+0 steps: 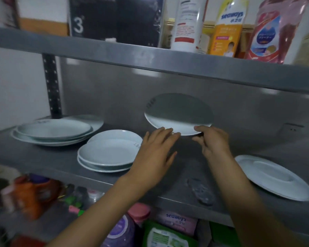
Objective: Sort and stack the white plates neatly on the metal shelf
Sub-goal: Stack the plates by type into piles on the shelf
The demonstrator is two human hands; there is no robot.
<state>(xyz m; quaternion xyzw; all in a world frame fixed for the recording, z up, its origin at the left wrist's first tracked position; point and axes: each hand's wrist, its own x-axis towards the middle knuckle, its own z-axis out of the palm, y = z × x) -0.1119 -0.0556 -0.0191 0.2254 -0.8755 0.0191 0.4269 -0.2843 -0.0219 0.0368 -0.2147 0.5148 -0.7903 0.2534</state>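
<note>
Holding a round white ceramic plate by its near rim, both hands kept it lifted and tilted above the grey metal shelf, towards the back. The left hand lay with fingers together along the rim's underside and edge, and the right hand pinched the rim between thumb and fingers. To do this step well, the plate probably needed levelling first, then lowering centred onto a pile of matching size, so the rims would line up rather than slide.

On the same shelf, a stack of wide white plates sat far left, and a smaller pile of shallow white plates lay just beside the left hand, its plates slightly offset. A single white plate with a raised ring rested well apart at the right, apparently upside down. No containers held plates; bottles and pouches stood on the shelves above and below.
</note>
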